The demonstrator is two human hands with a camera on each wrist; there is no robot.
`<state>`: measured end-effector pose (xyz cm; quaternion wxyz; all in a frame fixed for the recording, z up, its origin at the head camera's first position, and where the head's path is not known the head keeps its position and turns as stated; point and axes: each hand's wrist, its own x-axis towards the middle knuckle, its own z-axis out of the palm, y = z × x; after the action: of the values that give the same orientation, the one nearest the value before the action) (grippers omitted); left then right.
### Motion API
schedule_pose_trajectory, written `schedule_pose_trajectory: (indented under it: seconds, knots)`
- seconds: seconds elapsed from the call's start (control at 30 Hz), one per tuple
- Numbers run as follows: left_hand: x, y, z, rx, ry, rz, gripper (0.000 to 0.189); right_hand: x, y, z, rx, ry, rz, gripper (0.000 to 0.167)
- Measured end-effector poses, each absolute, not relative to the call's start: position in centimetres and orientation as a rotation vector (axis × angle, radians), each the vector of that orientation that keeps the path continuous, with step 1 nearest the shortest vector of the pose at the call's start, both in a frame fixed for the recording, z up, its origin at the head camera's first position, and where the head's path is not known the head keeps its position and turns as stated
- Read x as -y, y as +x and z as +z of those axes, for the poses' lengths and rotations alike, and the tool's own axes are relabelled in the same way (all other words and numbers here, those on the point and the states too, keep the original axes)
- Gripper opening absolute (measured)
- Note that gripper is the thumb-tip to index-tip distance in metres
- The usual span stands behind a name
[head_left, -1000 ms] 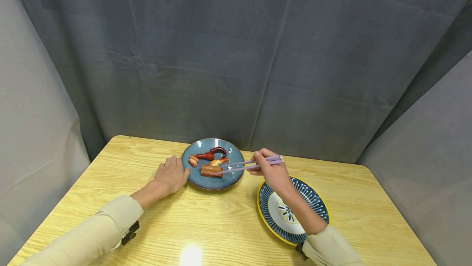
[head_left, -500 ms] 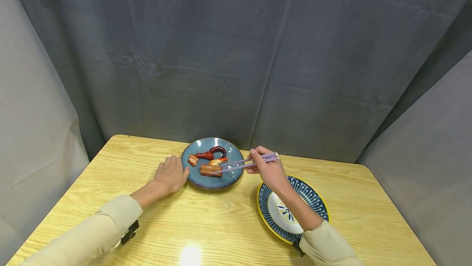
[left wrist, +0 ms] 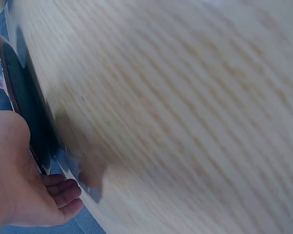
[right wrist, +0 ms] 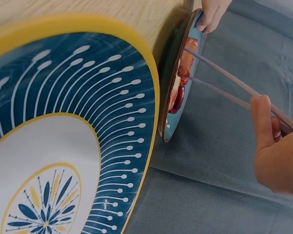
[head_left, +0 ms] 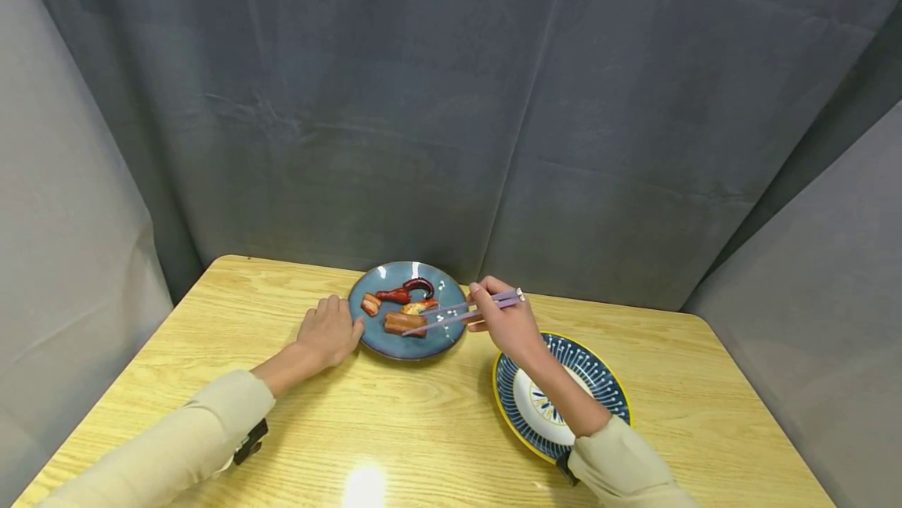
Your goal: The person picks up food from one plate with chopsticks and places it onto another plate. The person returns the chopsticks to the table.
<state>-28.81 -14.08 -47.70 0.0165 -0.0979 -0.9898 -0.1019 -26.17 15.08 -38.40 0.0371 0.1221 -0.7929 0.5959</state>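
My right hand (head_left: pixel 509 328) holds a pair of purple chopsticks (head_left: pixel 486 311). Their tips sit apart at the brown, oblong food piece (head_left: pixel 405 325), one over its near side and one behind it. That piece lies on the blue-grey plate (head_left: pixel 395 350). Beside it on the plate are an orange, shrimp-like piece (head_left: pixel 417 308), a dark red, curled, octopus-like tentacle (head_left: pixel 395 296) and a small striped meat piece (head_left: pixel 370 304). At the plate's left rim my left hand (head_left: pixel 327 332) rests with its thumb against the rim, also visible in the left wrist view.
A yellow-rimmed plate with a blue pattern (head_left: pixel 517 414) stands on the wooden table (head_left: pixel 416 422) under my right forearm. Grey curtains (head_left: pixel 395 140) hang behind the table, with paler cloth (head_left: pixel 63 257) at the sides.
My right hand has moved slightly left with the chopsticks, whose tips reach a little further across the brown piece. The left hand and both plates stay about where they were.
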Motion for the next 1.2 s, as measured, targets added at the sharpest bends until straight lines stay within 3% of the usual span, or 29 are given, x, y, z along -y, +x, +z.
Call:
schedule_pose_trajectory:
  seconds: [0.63, 1.2]
  knots:
    - [13.94, -28.57, -47.64, 3.061, -0.301, -0.348, 0.04, -14.81, -25.74, -38.13, 2.434, 0.425, 1.78, 0.031]
    - [13.8, -28.66, -47.72, 3.047, -0.299, -0.349, 0.041, -15.37, -26.44, -38.89, 2.375, 0.205, 1.891, 0.041]
